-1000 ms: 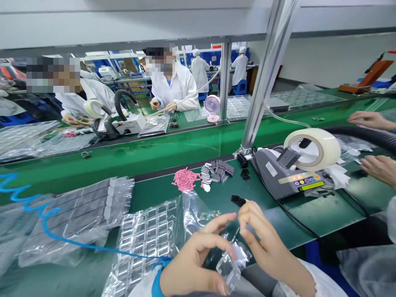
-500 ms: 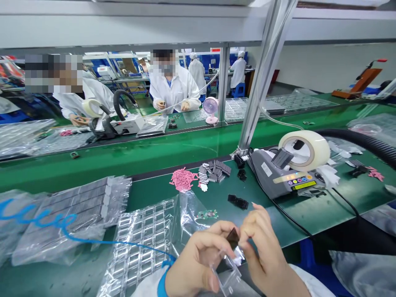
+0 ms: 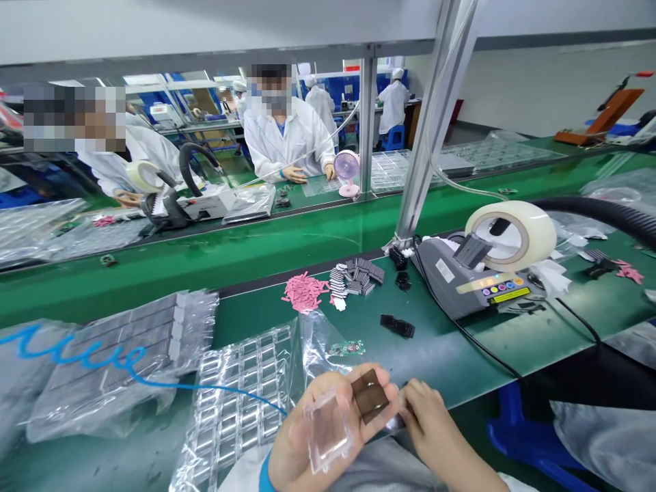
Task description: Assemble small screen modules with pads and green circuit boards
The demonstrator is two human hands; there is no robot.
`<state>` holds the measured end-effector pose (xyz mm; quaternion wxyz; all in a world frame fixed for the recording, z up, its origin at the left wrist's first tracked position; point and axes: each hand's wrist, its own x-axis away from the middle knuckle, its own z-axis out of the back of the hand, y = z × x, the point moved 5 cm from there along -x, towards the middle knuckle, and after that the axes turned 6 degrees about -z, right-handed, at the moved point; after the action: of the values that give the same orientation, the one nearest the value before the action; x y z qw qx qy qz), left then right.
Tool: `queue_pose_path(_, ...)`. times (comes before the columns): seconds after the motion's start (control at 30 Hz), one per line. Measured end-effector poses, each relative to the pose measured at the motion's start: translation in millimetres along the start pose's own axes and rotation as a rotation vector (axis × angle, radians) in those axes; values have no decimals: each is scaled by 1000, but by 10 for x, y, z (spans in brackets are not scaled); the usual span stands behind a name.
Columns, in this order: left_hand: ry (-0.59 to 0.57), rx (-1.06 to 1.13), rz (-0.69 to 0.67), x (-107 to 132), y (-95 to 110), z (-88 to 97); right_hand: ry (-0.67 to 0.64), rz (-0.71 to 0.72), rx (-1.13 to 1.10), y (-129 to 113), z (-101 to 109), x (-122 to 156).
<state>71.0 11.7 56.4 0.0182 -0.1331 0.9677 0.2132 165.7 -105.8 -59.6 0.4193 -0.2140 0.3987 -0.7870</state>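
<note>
As far as it shows, the work is partway: the dark square (image 3: 370, 395) is out and loose, lying beside the clear case (image 3: 328, 432) rather than seated in it, and the plastic tray (image 3: 240, 389) on the table (image 3: 451, 355) has many pockets. Both pieces sit just off the table's near edge, over the lap. The left hand (image 3: 294, 447) is palm-up, fingers curled round the case, fingertips propping the square. The right hand (image 3: 435, 427) comes in from the right, fingers drawn narrow at the square's edge; whether they grip or merely touch it, I cannot tell.
</note>
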Motion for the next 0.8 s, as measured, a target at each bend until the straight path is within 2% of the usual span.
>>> queue_pose_path(0.1,-29,-8,15,-11,-11,-63,-102,27,-16,-35,74,44)
queue_pose_path(0.17,-39,-7,24,-22,-20,-91,-118,35,-6,-43,82,31)
queue_pose_path(0.33,-17,5,47,-33,-61,-104,25,21,95,34,-32,-123)
queue_pose_path(0.4,15,17,58,-23,-84,-86,52,47,108,-35,41,-172)
queue_pose_path(0.47,38,18,64,-9,-107,-67,58,90,88,-219,250,-194)
queue_pose_path(0.53,54,-6,71,3,-129,-53,90,161,67,-511,551,-189)
queue_pose_path(0.57,65,-35,79,8,-140,-48,124,224,64,-687,706,-175)
queue_pose_path(0.63,82,-131,103,10,-159,-52,152,441,210,-1068,904,-123)
queue_pose_path(0.7,75,-235,113,5,-163,-77,149,584,359,-1336,961,-86)
queue_pose_path(0.8,42,-357,71,2,-135,-119,140,650,442,-1495,915,-84)
